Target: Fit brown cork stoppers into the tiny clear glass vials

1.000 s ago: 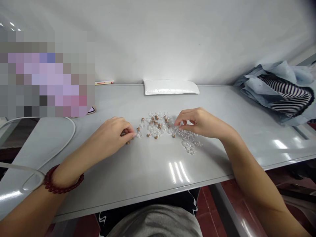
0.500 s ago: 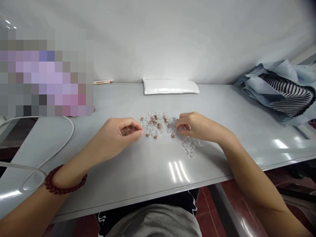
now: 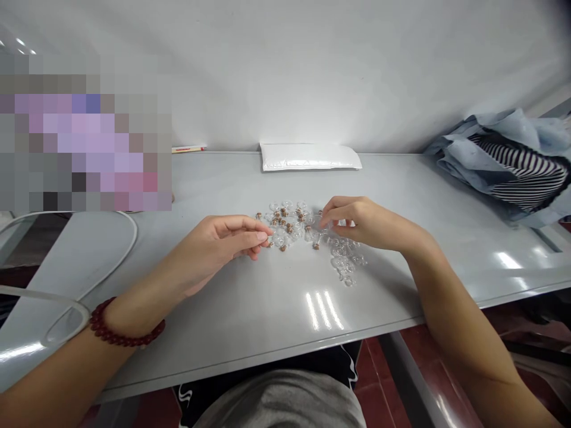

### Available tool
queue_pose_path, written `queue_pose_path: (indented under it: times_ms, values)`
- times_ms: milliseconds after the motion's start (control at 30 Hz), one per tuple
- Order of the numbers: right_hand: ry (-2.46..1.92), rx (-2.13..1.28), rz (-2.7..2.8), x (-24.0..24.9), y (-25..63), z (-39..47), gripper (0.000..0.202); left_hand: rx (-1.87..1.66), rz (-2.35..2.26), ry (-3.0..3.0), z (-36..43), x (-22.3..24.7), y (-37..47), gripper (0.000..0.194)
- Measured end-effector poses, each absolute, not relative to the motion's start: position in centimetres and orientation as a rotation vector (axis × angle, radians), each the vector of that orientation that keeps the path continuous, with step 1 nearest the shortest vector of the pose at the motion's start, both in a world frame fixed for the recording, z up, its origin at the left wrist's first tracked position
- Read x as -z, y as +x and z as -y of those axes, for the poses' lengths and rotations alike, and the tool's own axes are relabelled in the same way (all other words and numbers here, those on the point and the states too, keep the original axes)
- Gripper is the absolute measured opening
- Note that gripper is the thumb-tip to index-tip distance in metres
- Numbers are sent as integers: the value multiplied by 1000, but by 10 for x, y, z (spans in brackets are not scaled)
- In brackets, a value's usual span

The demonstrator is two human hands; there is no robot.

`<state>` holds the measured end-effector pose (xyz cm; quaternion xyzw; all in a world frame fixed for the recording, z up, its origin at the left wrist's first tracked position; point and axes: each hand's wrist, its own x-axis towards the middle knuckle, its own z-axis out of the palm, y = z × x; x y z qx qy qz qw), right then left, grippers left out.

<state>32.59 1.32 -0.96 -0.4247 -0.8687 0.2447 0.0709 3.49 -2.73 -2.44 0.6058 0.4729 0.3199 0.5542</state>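
Observation:
Small clear bottles with brown cork stoppers (image 3: pixel 289 227) lie in a loose cluster at the middle of the grey table. My left hand (image 3: pixel 232 238) is at the cluster's left edge, thumb and forefinger pinched together. Whatever is between those fingertips is too small or hidden to make out. Over the cluster's right side hovers my right hand (image 3: pixel 352 220), its fingers curved and thumb apart from them, with nothing visible held. Just below it lies a second group of clear pieces without visible corks (image 3: pixel 345 261).
A white padded envelope (image 3: pixel 311 158) lies against the back wall. Folded blue and striped cloth (image 3: pixel 513 163) sits at the far right. A white cable (image 3: pixel 120 255) loops over the left side, near a pixelated area. A thin pen-like item (image 3: pixel 190 149) is at the back left.
My left hand has moved slightly right to the cluster's edge, its thumb now flatter along the forefinger. My right hand has lifted a little, and its fingers have spread from a tighter curl.

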Motion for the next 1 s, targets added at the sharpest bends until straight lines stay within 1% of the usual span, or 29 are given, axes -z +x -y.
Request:
queue_pose_path:
  times_ms: [200,333,433,533,600,700,767,833,1000]
  values:
    - [-1259,-684,2675,16,322,-14,30,-728,-1090,1381,27,24,35,7]
    - [-1238,-665,2651,13,322,-14,27,-746,-1085,1384,27,25,35,10]
    - [-1150,-698,2543,7,317,-11,21,-763,-1171,1413,29,26,38,10]
    - [-1125,-811,2359,4,306,-3,15,-810,-1278,1433,33,25,42,17]
    - [-1131,-972,2221,6,296,4,16,-861,-1293,1458,36,24,44,20]
    - [-1081,-1284,2023,12,283,13,17,-958,-1222,1527,40,24,49,18]
    - [-1013,-1432,1941,16,276,18,16,-1025,-1157,1566,41,25,53,14]
    - [-952,-1495,1920,18,271,20,15,-1057,-1114,1594,42,27,56,14]
    - [-940,-1498,1939,18,267,23,13,-1053,-1108,1701,46,31,61,16]
